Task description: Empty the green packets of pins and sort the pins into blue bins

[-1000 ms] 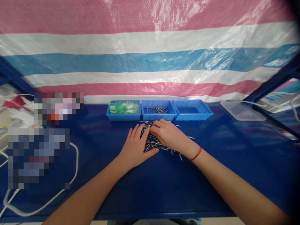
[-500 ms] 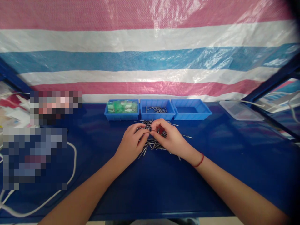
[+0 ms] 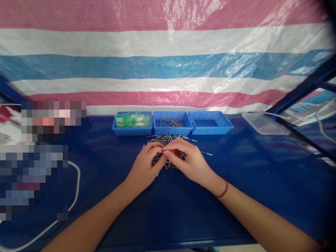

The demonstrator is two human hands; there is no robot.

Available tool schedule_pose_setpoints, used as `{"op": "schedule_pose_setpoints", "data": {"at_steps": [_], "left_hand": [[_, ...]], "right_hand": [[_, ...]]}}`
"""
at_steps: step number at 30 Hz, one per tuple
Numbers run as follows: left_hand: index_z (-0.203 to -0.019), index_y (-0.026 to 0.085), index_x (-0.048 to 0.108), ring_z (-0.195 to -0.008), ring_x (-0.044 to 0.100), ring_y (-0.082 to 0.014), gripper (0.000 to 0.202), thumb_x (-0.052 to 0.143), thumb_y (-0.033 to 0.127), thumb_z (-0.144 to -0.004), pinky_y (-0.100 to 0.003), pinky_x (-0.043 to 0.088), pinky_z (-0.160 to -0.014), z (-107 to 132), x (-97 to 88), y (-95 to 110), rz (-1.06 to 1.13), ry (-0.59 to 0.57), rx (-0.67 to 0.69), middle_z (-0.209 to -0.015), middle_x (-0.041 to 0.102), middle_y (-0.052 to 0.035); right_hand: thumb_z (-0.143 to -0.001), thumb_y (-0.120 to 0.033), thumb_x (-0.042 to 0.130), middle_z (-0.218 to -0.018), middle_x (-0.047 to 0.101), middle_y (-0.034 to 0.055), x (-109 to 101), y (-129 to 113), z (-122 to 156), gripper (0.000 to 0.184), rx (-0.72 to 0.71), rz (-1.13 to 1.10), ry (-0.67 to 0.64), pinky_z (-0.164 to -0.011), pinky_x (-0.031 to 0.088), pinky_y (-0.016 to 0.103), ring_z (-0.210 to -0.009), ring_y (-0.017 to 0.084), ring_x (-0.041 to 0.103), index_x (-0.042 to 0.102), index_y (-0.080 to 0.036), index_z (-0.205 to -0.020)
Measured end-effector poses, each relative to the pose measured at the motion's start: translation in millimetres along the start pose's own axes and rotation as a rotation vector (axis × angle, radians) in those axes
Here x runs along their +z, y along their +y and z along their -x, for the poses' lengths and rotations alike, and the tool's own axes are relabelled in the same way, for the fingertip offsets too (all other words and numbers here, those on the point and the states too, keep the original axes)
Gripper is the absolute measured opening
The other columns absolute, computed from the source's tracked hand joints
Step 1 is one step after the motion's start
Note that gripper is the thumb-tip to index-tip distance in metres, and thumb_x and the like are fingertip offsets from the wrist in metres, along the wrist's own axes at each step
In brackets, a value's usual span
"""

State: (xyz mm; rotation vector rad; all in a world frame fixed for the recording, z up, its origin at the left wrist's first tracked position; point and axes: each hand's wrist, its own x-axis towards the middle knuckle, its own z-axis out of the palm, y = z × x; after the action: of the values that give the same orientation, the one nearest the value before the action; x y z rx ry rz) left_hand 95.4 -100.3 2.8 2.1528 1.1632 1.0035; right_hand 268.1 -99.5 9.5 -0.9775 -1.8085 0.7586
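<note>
Over a loose pile of blind rivets (image 3: 164, 140) on the blue table, my two hands meet fingertip to fingertip. My left hand (image 3: 147, 161) is closed in a pinch, thumb and forefinger against the other hand's fingertips. My right hand (image 3: 193, 159), with a red cord at its wrist, pinches at the same spot. A small metallic bit of a blind rivet (image 3: 167, 149) shows between the fingertips; the rest of it is hidden by the fingers. Rivets also lie under and between both hands, partly covered.
Three blue bins stand behind the pile: the left bin (image 3: 132, 131) holds green and clear packets, the middle bin (image 3: 172, 131) some rivets, the right bin (image 3: 212, 130) shows its bare floor. A clear plastic lid (image 3: 265, 124) lies right. A white cable (image 3: 78, 182) curves at left beside blurred items.
My hands have drawn closer together and slightly nearer to me, and the fingertips now hide more of the rivet. The whole view has shifted a little, so the bins appear further left.
</note>
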Motion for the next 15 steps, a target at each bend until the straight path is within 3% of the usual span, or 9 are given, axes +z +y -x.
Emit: {"op": "schedule_pose_setpoints", "data": {"at_steps": [7, 15], "left_hand": [[-0.09, 0.02, 0.061, -0.099, 0.06, -0.0179, 0.006, 0.056, 0.023, -0.09, -0.032, 0.047, -0.09, -2, -4.0, 0, -0.026, 0.073, 0.045, -0.1, 0.061, -0.0053], [-0.086, 0.019, 0.06, -0.091, 0.06, -0.0162, 0.005, 0.056, 0.022, -0.089, -0.03, 0.048, -0.085, -2, -7.3, 1, -0.059, 0.163, 0.082, -0.093, 0.061, -0.0045]], "right_hand": [[-0.087, -0.021, 0.058, -0.088, 0.066, 0.0043, -4, 4, -2, 0.012, -0.016, -0.018, -0.018, -0.06, 0.047, 0.028, -0.075, 0.016, 0.059, 0.068, -0.023, -0.093], [-0.091, -0.026, 0.055, -0.093, 0.069, 0.0058, -3, 10, -2, 0.015, -0.007, 0.001, -0.068, -0.07, 0.05, 0.031, -0.084, 0.017, 0.062, 0.068, -0.022, -0.098]]}}
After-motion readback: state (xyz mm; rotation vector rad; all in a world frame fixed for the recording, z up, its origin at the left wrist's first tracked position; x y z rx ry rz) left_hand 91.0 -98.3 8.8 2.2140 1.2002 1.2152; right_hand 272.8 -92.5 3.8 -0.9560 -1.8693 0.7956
